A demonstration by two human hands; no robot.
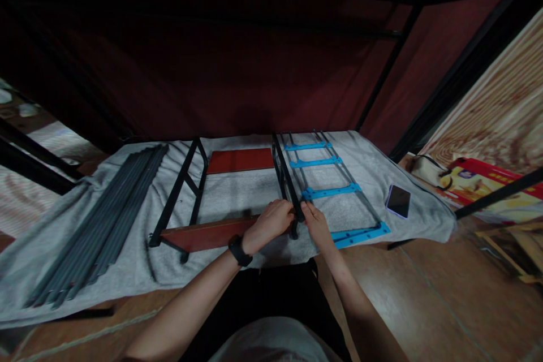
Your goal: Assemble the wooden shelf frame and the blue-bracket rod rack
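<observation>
Your left hand [271, 222] is gripping the near right corner of a black metal frame [287, 175], while your right hand [316, 225] is resting its fingertips against the outer side of that same corner. You are probably steadying the joint from both sides; whether the right hand is pinching anything small, you cannot tell from here. One dark watch [240, 250] is sitting on your left wrist.

The frame is standing at the middle of the cloth-covered table [237, 198], right in front of you, likely so both arms are reaching it easily. Its two side sections are facing each other, and two reddish boards are spanning them: one far board [241, 161] and one near board [203, 236].

Just to the right, four blue crosspieces [331, 191] are lying in a row, with grey rods [369, 207] linking them. One phone [399, 201] is lying beyond, apart from the parts. On the left, dark grey tubes [106, 220] are lying side by side, seemingly for easy picking; they are overlapping too closely for counting.
</observation>
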